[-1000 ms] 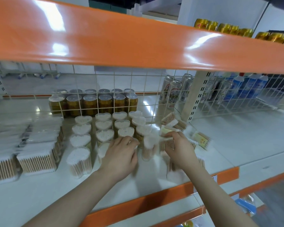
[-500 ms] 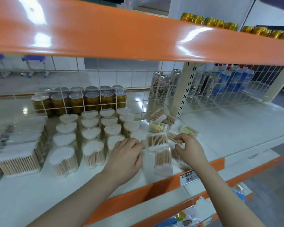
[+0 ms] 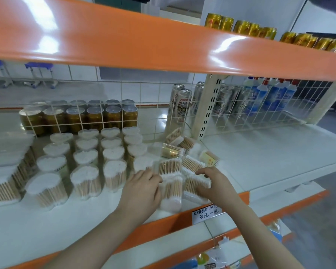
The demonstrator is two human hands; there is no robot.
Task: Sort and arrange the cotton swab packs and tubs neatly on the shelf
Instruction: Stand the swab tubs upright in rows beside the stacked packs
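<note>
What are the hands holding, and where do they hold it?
Neither hand clearly grips anything. The left hand rests beside a lying swab tub, and the right hand rests on a swab pack. Whether the fingers close around them cannot be told.

A white shelf [image 3: 260, 162] with an orange front edge is carrying heart-shaped swab tubs [image 3: 85, 179] standing in rows at nine o'clock of centre. Flat swab packs [image 3: 4, 183] are lying stacked at the far nine o'clock side. Loose packs [image 3: 170, 166] are lying jumbled at centre.
</note>
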